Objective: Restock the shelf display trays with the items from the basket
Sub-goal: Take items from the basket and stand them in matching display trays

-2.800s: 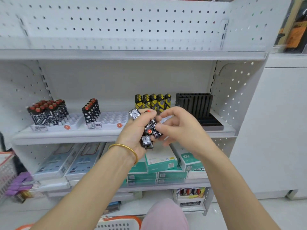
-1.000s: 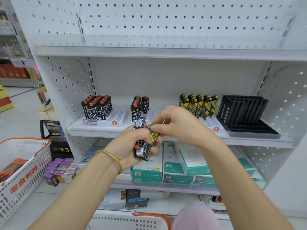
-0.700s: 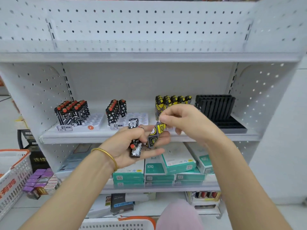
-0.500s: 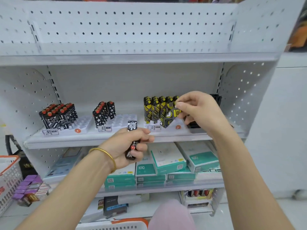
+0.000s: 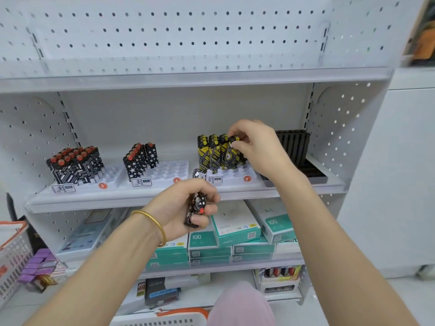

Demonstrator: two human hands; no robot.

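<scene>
1. Since half a second ago, the right hand point(image 5: 256, 147) has carried the yellow-and-black lighter point(image 5: 233, 152) back from the front of the display to the right end of the yellow row point(image 5: 209, 151). The left hand point(image 5: 183, 205) still holds its bundle low in front of the shelf point(image 5: 141, 196).
2. Head view, right hand: the thumb and fingertips pinch the lighter's top. The lighter stands nearly upright over the right tray point(image 5: 235, 176), against its neighbours in the row.
3. Left hand: the fingers are curled round a bundle of black-and-white lighters point(image 5: 199, 205) with red caps; one end sticks up above the thumb. A gold bangle point(image 5: 153, 222) sits on that wrist.
4. The left tray point(image 5: 110, 177) carries a block of line-patterned lighters point(image 5: 75, 163) at its back left. The middle tray point(image 5: 169, 171) carries star-patterned lighters point(image 5: 141, 158) at its left side.
5. A black slotted tray point(image 5: 294, 144) stands at the shelf's right end, partly hidden behind the right wrist.
6. Teal-and-white boxes point(image 5: 235, 229) are stacked on the shelf below. A white basket point(image 5: 164, 320) with an orange rim shows at the bottom edge, and a second basket point(image 5: 11, 245) at the left edge.
</scene>
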